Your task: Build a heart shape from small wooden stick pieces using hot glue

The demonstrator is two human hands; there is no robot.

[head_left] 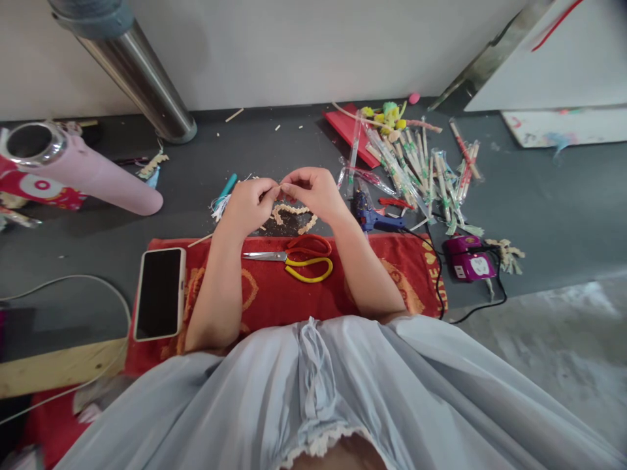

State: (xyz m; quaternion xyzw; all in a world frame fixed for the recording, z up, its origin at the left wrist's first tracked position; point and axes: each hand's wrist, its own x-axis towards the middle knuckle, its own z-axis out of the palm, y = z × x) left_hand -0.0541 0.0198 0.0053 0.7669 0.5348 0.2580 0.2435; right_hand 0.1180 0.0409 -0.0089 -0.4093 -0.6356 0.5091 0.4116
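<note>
Left hand (pixel 251 203), right hand (pixel 313 190): fingers pinched together, meeting on a pale piece (pixel 279 190) too small to identify. Cream braided strip (pixel 294 209) just nearside, on worktop (pixel 255 153). Scissors (pixel 286 256) on red towel (pixel 294 303); its right edge reads "LOVE".

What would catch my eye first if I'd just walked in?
Probably the scissors with one red and one yellow handle, on the red towel. Just beyond them, the left hand and right hand meet at the fingertips. Then perhaps the heap of slim sticks to the right and the pink bottle at far left.
</note>
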